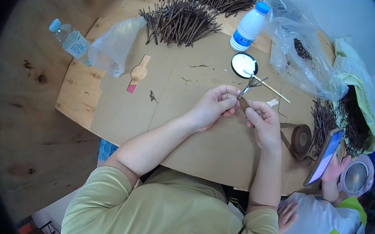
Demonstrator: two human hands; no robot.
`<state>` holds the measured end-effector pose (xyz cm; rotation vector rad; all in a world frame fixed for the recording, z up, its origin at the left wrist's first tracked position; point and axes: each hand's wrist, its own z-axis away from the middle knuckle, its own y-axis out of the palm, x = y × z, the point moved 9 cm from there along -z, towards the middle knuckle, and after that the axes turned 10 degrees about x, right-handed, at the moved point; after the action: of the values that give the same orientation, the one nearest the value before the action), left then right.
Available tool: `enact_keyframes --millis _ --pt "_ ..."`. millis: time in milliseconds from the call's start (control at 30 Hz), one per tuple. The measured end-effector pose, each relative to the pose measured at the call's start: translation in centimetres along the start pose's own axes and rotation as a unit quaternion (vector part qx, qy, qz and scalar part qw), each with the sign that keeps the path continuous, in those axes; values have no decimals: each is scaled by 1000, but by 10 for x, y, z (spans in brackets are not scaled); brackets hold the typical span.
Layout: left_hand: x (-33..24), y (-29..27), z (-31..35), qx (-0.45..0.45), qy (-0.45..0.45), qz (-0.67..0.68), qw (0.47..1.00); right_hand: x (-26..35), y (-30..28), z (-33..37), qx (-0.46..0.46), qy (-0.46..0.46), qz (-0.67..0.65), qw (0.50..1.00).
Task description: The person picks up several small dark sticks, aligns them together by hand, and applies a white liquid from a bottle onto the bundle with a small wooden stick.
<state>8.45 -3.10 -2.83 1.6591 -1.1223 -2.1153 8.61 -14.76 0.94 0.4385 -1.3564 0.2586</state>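
Over the cardboard my two hands meet, fingers pinched. My left hand grips a thin dark twig whose branching tip sticks up above the fingers, with a pale patch below the fork. My right hand is closed on a short brown strip that meets the twig's lower part; it looks like tape. Just beyond the hands lies a round black-rimmed dish of white paste, with a thin pale stick resting across its edge. A roll of brown tape stands right of my right hand.
Bundled dark twigs lie at the far side, near a white blue-capped bottle. Plastic bags, a clear bottle and a wooden piece are left. At right, another person sits close beside a phone and a small fan.
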Motion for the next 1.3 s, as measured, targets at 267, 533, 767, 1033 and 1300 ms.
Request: enact_keyframes --millis 267,533,767,1033,1300 --pt "-8 12 7 3 67 -81 994 1 -14 -1 -51 -24 -1 998" --pt "-13 21 6 17 80 -241 967 -2 -22 -2 -63 -36 -18 997" --pt "-9 19 7 11 52 -221 974 -3 -23 -2 -71 -31 -15 997" --pt "-3 20 7 29 30 -159 986 -6 -24 -3 -86 -39 -11 995" --pt "6 32 11 76 -22 86 993 -4 -23 -1 -82 -59 -22 995"
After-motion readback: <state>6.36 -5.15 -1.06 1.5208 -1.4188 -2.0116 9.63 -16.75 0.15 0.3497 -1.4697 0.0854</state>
